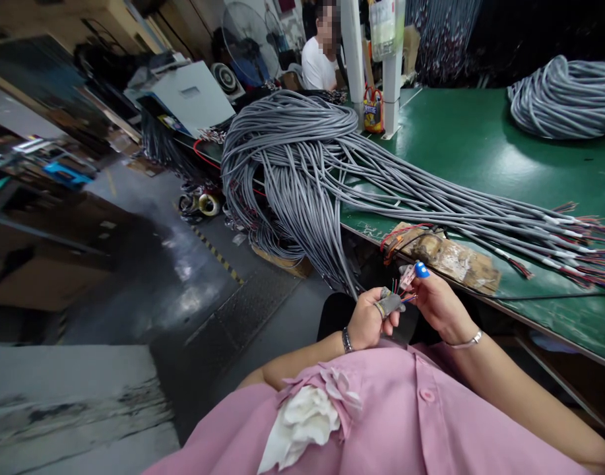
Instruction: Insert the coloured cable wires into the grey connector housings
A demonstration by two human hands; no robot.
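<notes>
My left hand (369, 321) is closed, with grey coverings on its thumb and finger. Thin coloured wires (409, 298) stick out of its pinch toward my other hand. Close beside it, my right hand (439, 302) has its fingers drawn together, and a blue covering (421, 269) shows at a fingertip. A small pinkish-white piece (407, 277) shows at these fingertips; whether it is a part or a wrapped finger I cannot tell. Both hands are just off the front edge of the green bench (480, 158), near a worn wooden block (453, 258) with wires at its left end.
A large bundle of grey cables (302, 152) drapes over the bench edge, its stripped ends (579, 247) lying to the right. A coiled cable bundle (562, 99) rests at the back right. Beyond a white post (351, 59) sits a person (317, 63). A fan (250, 43) stands behind.
</notes>
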